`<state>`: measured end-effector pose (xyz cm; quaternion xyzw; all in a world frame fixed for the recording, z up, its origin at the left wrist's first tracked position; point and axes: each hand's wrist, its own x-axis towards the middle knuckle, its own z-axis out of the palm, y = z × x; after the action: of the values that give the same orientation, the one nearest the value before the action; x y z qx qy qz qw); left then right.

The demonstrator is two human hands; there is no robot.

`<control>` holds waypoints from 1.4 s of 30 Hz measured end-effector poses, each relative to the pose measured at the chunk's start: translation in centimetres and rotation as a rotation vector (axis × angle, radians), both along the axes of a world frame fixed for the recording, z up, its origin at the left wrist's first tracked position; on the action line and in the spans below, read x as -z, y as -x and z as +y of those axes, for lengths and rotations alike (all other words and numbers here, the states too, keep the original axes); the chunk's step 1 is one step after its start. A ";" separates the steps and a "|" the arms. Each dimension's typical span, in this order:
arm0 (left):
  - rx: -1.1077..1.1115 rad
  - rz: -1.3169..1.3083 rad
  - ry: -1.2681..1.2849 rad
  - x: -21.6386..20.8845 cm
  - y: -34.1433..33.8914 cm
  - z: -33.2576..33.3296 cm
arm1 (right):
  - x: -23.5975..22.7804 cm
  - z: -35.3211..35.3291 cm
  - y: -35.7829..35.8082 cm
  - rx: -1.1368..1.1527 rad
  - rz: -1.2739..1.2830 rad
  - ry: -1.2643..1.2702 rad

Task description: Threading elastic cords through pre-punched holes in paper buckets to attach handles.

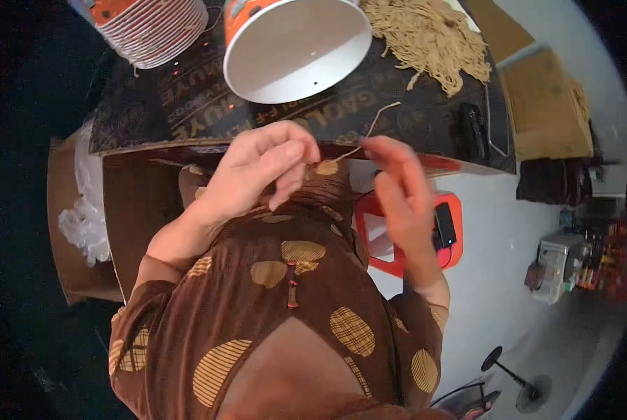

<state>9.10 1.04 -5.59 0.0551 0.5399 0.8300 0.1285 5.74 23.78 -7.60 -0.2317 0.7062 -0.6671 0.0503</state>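
Note:
A thin tan cord (378,124) runs between my two hands, just off the table's near edge. My left hand (261,168) is closed on one end, fingers curled and thumb pressed in. At the fingertips of my right hand (403,182) the cord bends, and its loose end sticks up past them over the table. That hand's thumb stands apart from its forefinger. Beyond my hands a paper bucket (299,52), white inside and orange outside, lies tipped with its mouth toward me. A small hole (315,83) shows near its rim.
A stack of orange-and-white buckets (156,31) is at the table's far left. Tan cut cords (432,42) lie heaped at the far right. A black tool (474,131) rests by the right edge. Below stands a red stool (453,206) with a phone (444,224); cardboard boxes (548,105) stand right.

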 end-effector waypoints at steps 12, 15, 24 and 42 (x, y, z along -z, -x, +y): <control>-0.011 0.025 -0.054 0.6 -0.5 -0.5 | 2.4 -5.7 -1.5 -0.235 -0.121 0.145; -0.140 0.112 0.165 -0.2 -0.3 -1.5 | 2.9 -5.3 -1.5 -0.057 0.030 0.000; -0.871 0.183 1.200 -1.3 4.1 -5.0 | 2.4 -4.6 -0.9 0.107 -0.125 0.056; -0.512 -0.204 0.024 -1.3 4.5 -4.4 | -2.0 -5.6 0.9 0.408 0.189 0.558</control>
<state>4.59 -3.39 -4.32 -0.1684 0.5305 0.8302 -0.0309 4.88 18.17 -5.56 -0.1513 0.5301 -0.8063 -0.2147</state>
